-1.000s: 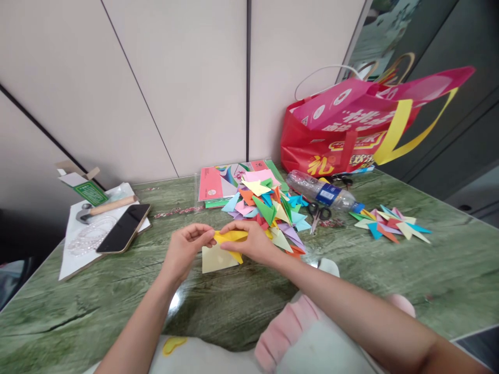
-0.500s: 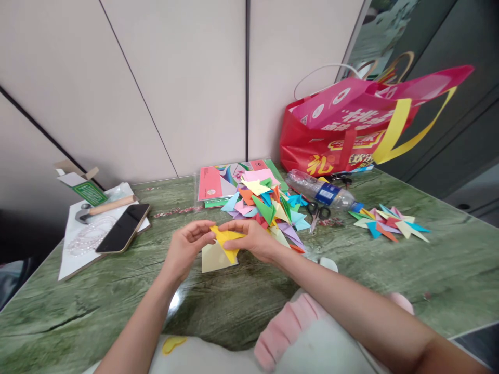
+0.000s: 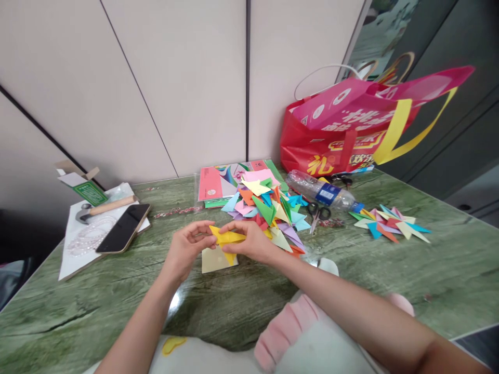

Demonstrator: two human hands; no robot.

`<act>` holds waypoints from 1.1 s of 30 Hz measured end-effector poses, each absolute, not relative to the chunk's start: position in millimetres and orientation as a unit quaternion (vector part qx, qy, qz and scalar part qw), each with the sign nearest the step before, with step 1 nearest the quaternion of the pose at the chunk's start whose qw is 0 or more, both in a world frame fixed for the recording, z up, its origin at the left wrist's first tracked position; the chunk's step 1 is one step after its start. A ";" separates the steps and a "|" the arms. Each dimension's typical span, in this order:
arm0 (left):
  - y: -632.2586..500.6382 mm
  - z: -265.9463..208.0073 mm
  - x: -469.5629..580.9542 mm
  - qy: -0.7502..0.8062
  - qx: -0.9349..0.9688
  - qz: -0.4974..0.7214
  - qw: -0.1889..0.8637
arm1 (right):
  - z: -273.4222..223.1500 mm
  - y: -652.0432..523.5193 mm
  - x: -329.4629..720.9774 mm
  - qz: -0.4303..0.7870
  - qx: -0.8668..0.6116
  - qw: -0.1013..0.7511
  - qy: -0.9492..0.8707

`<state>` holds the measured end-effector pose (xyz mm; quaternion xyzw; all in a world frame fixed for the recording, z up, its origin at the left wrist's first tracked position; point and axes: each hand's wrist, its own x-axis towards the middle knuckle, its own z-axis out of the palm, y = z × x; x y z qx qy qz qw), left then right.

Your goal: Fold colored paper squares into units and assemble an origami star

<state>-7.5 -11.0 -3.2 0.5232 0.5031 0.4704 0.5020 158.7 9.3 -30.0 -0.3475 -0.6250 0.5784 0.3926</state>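
Between my two hands is a folded piece of yellow origami paper [image 3: 226, 239], held above the table. My left hand [image 3: 187, 246] pinches its left corner between thumb and fingers. On the other side, my right hand [image 3: 249, 241] grips the right part, its thumb below and fingers on top. A pale yellow paper square [image 3: 218, 261] lies on the table just beneath. Behind my right hand spreads a heap of folded paper pieces [image 3: 265, 208] in many colours.
Black-handled scissors [image 3: 317, 214] and a plastic bottle [image 3: 325, 192] lie right of the heap. Farther right is a paper star cluster [image 3: 392, 223]. A red bag [image 3: 343, 135] stands behind. At left are a phone [image 3: 122, 228], a hammer [image 3: 105, 208] and a small box [image 3: 83, 187].
The yellow paper has turned slightly in my hands, and a fold now points right under my right fingers. Both hands have stayed in nearly the same place.
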 end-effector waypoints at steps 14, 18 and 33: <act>-12.6 -3.6 -3.4 0.516 0.539 0.456 0.485 | -33.8 10.3 155.8 0.471 -0.379 0.419 -0.677; -13.0 -3.8 -1.0 0.522 0.536 0.460 0.478 | -34.6 8.2 156.3 0.447 -0.372 0.435 -0.687; -15.1 -4.4 6.3 0.538 0.530 0.460 0.467 | -32.8 5.6 154.3 0.373 -0.407 0.443 -0.706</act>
